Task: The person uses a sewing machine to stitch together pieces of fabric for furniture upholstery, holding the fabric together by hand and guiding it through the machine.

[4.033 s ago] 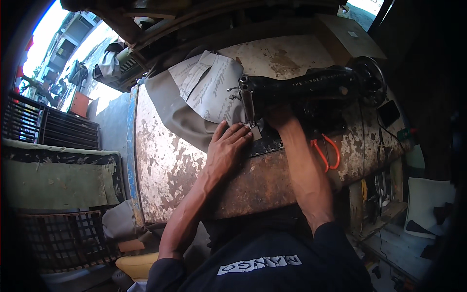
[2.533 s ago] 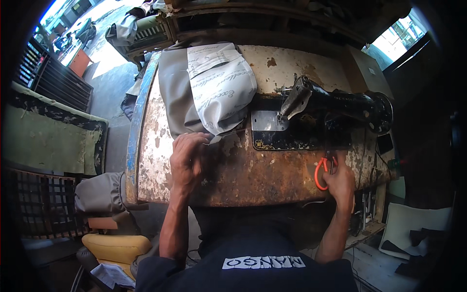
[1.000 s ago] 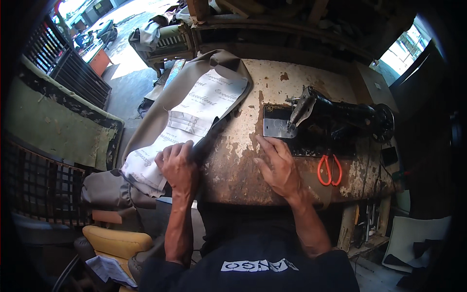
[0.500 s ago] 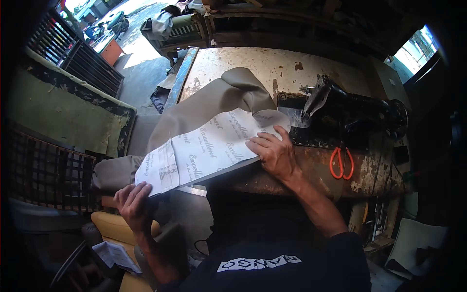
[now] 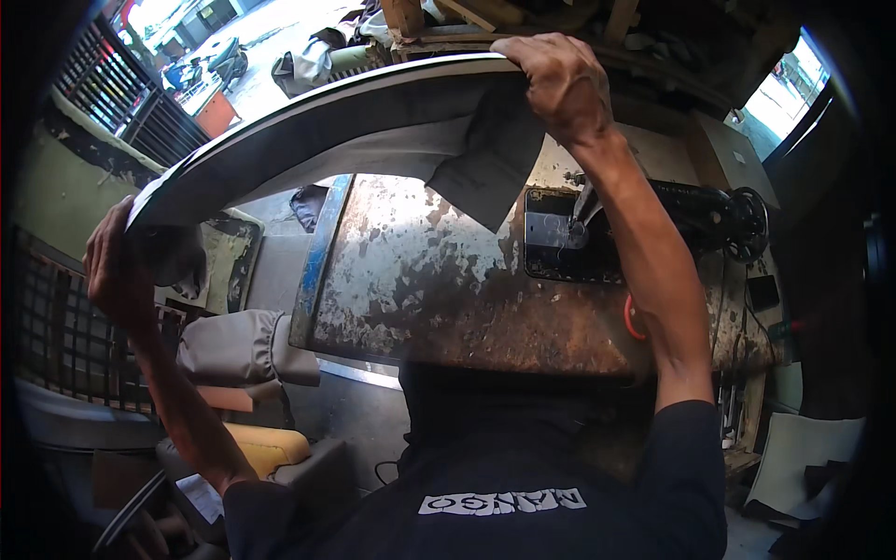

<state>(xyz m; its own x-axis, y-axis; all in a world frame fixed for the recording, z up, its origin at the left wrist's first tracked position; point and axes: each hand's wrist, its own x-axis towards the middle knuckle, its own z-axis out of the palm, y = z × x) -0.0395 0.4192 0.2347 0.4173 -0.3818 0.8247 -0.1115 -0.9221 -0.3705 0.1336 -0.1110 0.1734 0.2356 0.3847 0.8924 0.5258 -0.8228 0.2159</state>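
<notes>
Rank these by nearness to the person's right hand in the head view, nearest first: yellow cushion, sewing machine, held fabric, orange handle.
From the right hand:
1. Held fabric: in its grip, reaching leftward.
2. Sewing machine: below the hand in view, on the table.
3. Orange handle: lower still, partly hidden.
4. Yellow cushion: far lower left.

Pale block letters (image 5: 499, 502) stand upside down on the dark shirt (image 5: 499, 537), well below the right fingers (image 5: 519, 48), while faint lettering (image 5: 679, 192) marks the sewing machine (image 5: 707, 209) to their lower right.

Grey fabric (image 5: 359, 114) held aloft, black sewing machine (image 5: 705, 206)
</notes>
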